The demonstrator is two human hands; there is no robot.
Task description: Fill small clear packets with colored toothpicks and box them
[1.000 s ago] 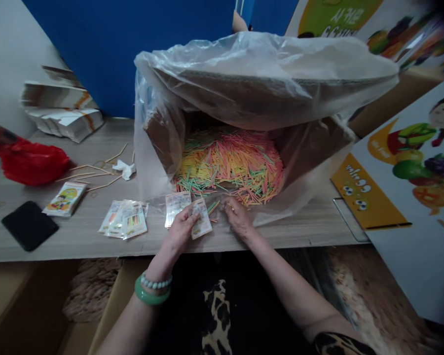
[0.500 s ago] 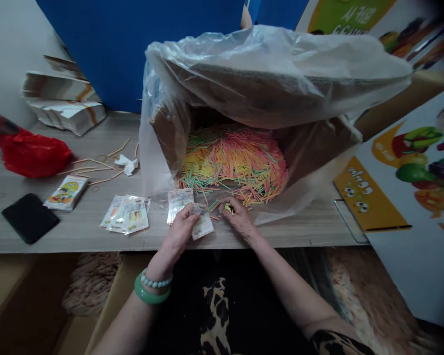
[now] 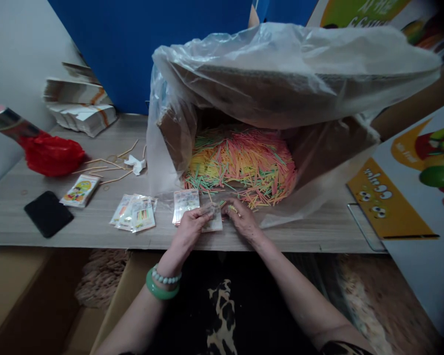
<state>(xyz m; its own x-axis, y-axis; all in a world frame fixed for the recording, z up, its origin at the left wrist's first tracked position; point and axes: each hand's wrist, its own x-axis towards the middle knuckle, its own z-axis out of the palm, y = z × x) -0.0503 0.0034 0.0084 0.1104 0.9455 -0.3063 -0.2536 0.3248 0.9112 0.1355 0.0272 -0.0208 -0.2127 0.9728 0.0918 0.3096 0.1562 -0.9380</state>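
My left hand (image 3: 190, 229) pinches a small clear printed packet (image 3: 216, 223) near the table's front edge. Close to the packet's right side, my right hand (image 3: 247, 224) has its fingers curled round a few thin coloured sticks (image 3: 233, 209); their far ends are hard to make out. Just behind my left hand lies a stack of similar flat packets (image 3: 185, 199). A heap of pink, yellow, orange and green sticks (image 3: 240, 160) spreads inside a cardboard box lined with a clear plastic bag (image 3: 170, 84), its opening facing me.
Several packets with sticks inside (image 3: 143, 216) lie left of my hands. Farther left are a black flat object (image 3: 49, 214), a printed pack (image 3: 80, 191), a red plastic bag (image 3: 54, 154) and stacked folded cartons (image 3: 81, 106). A printed carton (image 3: 388, 202) stands at the right.
My right hand's sticks have come nearer the packet in my left hand, and the gap between the hands has narrowed. The whole view has shifted, so things appear farther right.
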